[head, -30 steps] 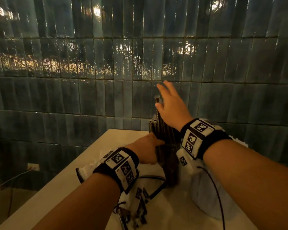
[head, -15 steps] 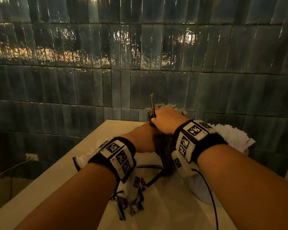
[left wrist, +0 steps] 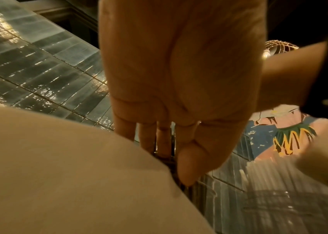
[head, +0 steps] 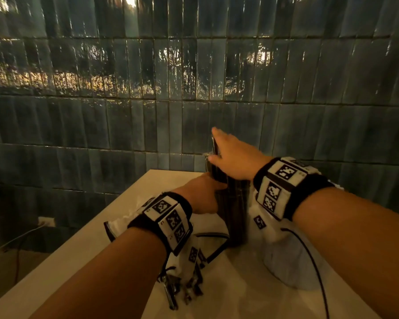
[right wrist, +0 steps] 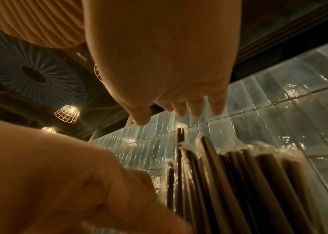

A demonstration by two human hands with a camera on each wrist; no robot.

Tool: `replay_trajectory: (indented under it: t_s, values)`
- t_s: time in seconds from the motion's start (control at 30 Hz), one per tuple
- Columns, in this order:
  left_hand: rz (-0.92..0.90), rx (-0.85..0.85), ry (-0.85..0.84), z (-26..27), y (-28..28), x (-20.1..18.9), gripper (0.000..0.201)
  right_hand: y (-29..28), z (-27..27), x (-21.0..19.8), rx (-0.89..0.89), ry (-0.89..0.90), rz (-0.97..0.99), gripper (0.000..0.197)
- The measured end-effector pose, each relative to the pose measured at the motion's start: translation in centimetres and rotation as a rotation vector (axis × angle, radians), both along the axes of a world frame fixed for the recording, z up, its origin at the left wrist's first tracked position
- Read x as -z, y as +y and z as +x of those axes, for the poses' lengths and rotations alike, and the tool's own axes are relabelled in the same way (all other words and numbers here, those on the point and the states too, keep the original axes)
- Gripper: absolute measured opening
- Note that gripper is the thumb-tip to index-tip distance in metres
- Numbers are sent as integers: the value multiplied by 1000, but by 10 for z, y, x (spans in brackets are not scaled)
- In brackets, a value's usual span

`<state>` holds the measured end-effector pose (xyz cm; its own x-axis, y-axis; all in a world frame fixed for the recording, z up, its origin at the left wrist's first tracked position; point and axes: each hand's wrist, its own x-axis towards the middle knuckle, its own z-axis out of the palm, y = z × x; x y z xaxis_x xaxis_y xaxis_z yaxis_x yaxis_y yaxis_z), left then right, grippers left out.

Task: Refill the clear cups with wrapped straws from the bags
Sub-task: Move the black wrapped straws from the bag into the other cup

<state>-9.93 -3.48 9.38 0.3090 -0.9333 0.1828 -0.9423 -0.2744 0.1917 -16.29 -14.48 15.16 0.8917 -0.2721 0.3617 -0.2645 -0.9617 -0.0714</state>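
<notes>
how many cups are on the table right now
2. The first cup, full of dark wrapped straws, stands between the hands, held by the left hand. The second cup sits beneath the right wristband. The arms may hide more.

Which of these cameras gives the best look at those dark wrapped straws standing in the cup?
The right wrist view: the wrapped straws fill its lower right, their clear wrappers and uneven tops plain, one poking higher. The head view shows them as a dark bundle partly hidden behind both hands. The left wrist view shows only blurred slivers behind the fingers.
</notes>
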Motion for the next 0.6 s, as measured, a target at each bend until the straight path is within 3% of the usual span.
replay_trajectory:
  t_s: [0.07, 0.23, 0.37, 0.47, 0.6]
  values:
    - [27, -10, -27, 0, -2, 0, 49, 0, 10, -8, -28, -63, -77, 71]
    - [1, 22, -40, 2, -1, 1, 55, -12, 28, 15, 105, 122, -75, 66]
    - [-60, 61, -19, 1, 0, 3, 52, -20, 27, 32, 134, 61, -115, 61]
    - [-106, 86, -8, 0, 1, 4, 44, -25, 28, 27, 150, 47, 1, 54]
    - [-115, 88, 6, -1, 2, 6, 38, -28, 31, 28, 141, -174, 243, 50]
